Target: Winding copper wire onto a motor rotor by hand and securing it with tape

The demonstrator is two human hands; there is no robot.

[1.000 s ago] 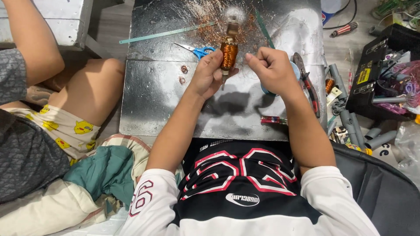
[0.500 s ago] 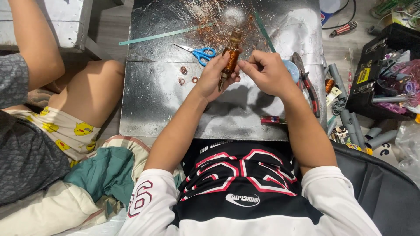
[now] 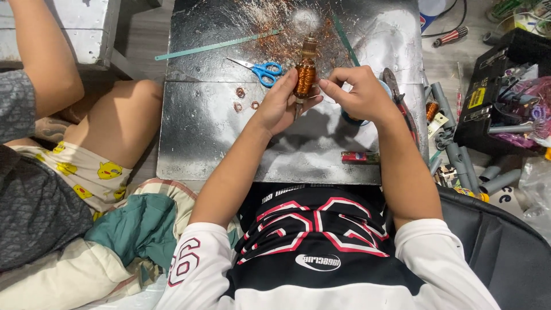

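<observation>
coil (image 3: 305,77): glossy copper wire | sheet (image 3: 218,138): scuffed shiny metal

Shirt: jersey-style top, black across the chest, lower middle of the frame.
Chest marking: large numerals outlined in red and white, with a small white oval emblem below them.
Sleeves: white, short, ending above the elbows at lower left and lower right.
Sleeve marking: dark red outlined numerals on the left sleeve.
Forearms: bare, no watch or bands.
Left hand (image 3: 282,103): bare, no glove or ring.
Right hand (image 3: 359,95): bare, no glove.
</observation>
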